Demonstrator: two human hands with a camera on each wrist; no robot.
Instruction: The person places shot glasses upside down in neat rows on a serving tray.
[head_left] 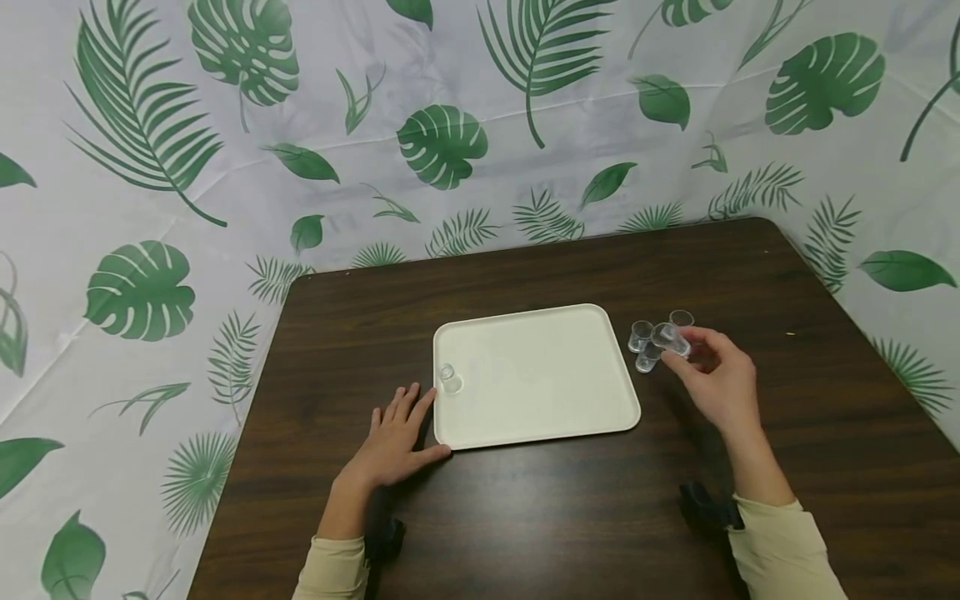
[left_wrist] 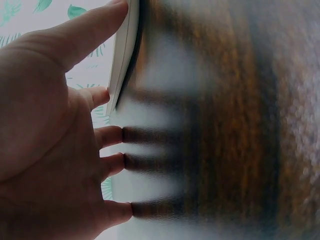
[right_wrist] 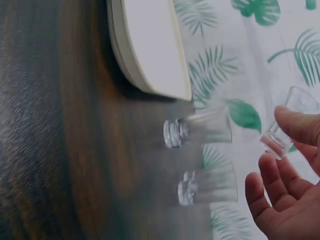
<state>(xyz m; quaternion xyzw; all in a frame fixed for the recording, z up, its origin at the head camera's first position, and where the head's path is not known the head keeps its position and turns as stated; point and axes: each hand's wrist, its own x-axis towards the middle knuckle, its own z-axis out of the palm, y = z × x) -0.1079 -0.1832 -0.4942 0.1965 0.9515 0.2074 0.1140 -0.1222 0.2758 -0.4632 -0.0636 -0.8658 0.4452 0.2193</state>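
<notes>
My right hand [head_left: 716,375] pinches a clear shot glass [head_left: 667,337] between thumb and fingers, tilted and raised off the table in the right wrist view. Beside and behind it, other clear shot glasses [head_left: 640,335] stand upright on the table, partly overlapped by the held one in the head view. On the left side of a cream tray [head_left: 536,375] sits one more small clear glass [head_left: 450,379]. With fingers spread, my left hand [head_left: 390,446] rests at the tray's near left corner, its thumb and index fingertips against the rim and the other fingertips on the table.
The dark wooden table [head_left: 525,517] carries the tray near its middle and the shot glasses right of it. A white cloth with green leaves [head_left: 442,75] hangs behind the table and along its sides.
</notes>
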